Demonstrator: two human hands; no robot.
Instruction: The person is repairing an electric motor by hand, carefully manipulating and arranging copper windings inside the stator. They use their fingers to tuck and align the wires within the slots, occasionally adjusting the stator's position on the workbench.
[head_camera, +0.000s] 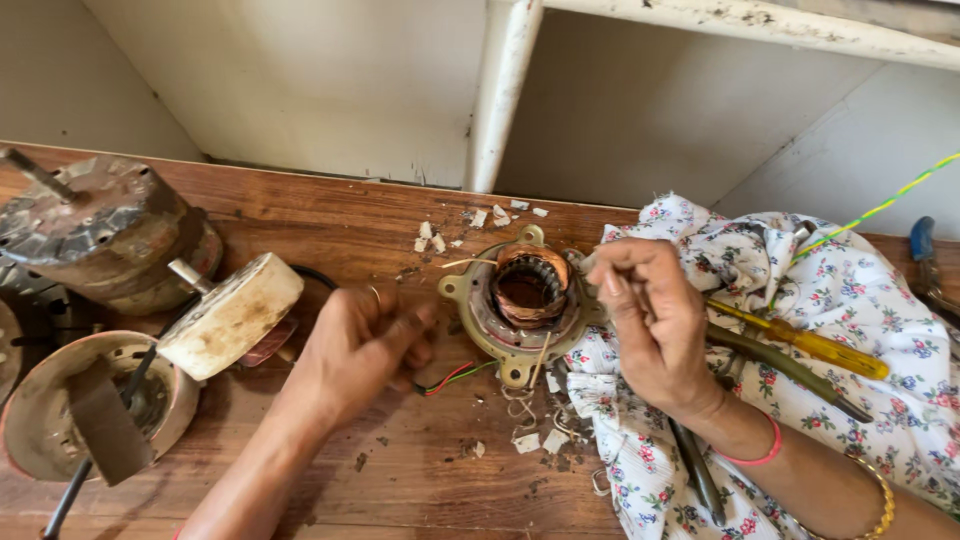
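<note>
A round metal motor stator (522, 300) with copper windings in its middle lies on the wooden bench (330, 225). My left hand (360, 350) is curled just left of it, fingers pinched together near the red, green and black wires (455, 378) that run from the stator. My right hand (645, 320) hovers at the stator's right edge, fingertips pinched on something thin and pale that I cannot make out. A ring shows on the left hand, a pink band and gold bangle on the right wrist.
A floral cloth (850, 300) at right carries a yellow-handled screwdriver (810, 345) and pliers (790, 370). At left stand a grey motor housing (105, 230), a white capped rotor (230, 315) and a round cover (60, 420). White scraps litter the bench.
</note>
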